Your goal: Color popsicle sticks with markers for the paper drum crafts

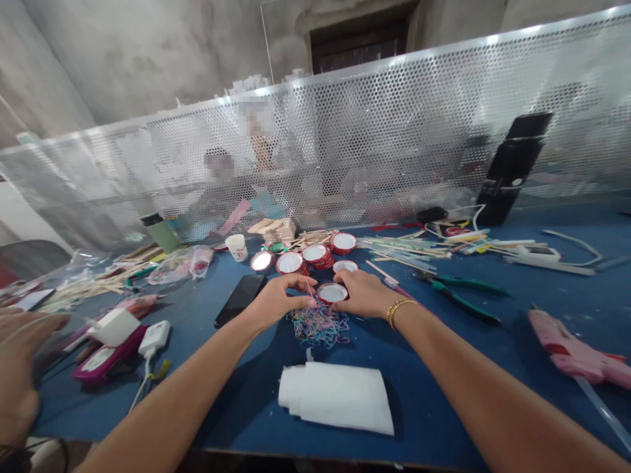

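Observation:
My left hand is closed in a pinch, with a thin pink rubber band at its fingertips. Opposite it, my right hand grips the edge of a round lid with a red rim and a pale inside. The lid is over the far side of a tangled heap of coloured rubber bands. Just beyond my hands stand stacks of similar red-rimmed lids. A single lid lies close to my right fingers. Nearer to me is a folded white sheet.
A black phone and a paper cup are to the left. Pliers and a pink glue gun lie right. Another person's hand is at far left, by a white charger. A perforated metal screen runs behind.

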`<state>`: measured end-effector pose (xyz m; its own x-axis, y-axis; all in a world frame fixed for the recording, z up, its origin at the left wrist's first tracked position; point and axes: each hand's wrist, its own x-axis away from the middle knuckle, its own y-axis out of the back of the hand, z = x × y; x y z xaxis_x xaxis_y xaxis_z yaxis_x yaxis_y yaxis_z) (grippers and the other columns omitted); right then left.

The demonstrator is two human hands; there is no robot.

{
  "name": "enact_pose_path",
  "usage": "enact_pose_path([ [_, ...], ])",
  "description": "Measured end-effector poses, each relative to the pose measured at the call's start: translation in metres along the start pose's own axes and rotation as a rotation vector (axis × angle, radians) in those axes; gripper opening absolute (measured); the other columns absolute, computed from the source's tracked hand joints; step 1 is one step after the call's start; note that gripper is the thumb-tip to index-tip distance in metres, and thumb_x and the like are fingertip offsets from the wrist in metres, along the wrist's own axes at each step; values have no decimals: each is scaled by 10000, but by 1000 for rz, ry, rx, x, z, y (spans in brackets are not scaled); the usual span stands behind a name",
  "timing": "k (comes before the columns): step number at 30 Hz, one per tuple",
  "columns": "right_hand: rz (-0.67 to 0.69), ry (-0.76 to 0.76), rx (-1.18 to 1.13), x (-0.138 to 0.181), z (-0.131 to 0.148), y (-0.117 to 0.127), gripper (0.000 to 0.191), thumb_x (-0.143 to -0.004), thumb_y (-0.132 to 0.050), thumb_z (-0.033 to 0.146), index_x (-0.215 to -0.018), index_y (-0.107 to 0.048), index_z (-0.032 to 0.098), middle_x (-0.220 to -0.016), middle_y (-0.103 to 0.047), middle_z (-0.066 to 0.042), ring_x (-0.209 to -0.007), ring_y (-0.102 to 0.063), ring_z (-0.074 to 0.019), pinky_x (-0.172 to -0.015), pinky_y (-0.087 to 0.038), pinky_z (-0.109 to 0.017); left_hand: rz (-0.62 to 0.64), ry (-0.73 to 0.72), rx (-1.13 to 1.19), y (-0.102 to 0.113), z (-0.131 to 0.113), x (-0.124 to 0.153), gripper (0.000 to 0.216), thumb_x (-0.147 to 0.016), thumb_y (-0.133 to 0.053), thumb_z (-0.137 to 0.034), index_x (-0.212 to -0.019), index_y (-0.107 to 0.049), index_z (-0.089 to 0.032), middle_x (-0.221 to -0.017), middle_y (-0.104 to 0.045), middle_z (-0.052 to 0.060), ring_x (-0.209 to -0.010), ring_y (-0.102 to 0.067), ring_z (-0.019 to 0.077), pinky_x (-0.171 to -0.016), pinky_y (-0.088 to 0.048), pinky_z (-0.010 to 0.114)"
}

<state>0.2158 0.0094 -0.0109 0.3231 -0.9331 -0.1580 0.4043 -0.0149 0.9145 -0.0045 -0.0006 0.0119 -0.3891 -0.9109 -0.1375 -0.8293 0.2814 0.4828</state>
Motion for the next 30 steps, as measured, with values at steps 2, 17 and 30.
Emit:
enact_pose_path([
  [2,-18,-2,6,0,0,2,501,-684,-755,436,-1083,-601,174,-1088,-673,-174,-1036,-616,-355,-798,-436,-406,31,1,-21,0,3,-1,241,-645,-823,-308,-830,-726,-187,-1156,-689,71,-1008,-618,218,-824,-467,301],
  [17,-320,261,-230,9,12,16,575,-661,-768,317,-1178,-543,200,-1174,-658,-121,-1119,-578,-306,-961,-402,-462,-96,-21,-38,6,3,-4,483,-557,-875,-284,-974,-664,-161,-1009,-682,80,-959,-614,222,-791,-479,322],
  [30,-225,338,-375,13,21,13,544,-659,-778,223,-1150,-545,198,-1203,-638,-109,-1117,-595,-251,-960,-452,-400,7,-74,-135,9,-2,0,582,-574,-878,-329,-1088,-669,-157,-1088,-688,102,-977,-630,244,-866,-476,351],
])
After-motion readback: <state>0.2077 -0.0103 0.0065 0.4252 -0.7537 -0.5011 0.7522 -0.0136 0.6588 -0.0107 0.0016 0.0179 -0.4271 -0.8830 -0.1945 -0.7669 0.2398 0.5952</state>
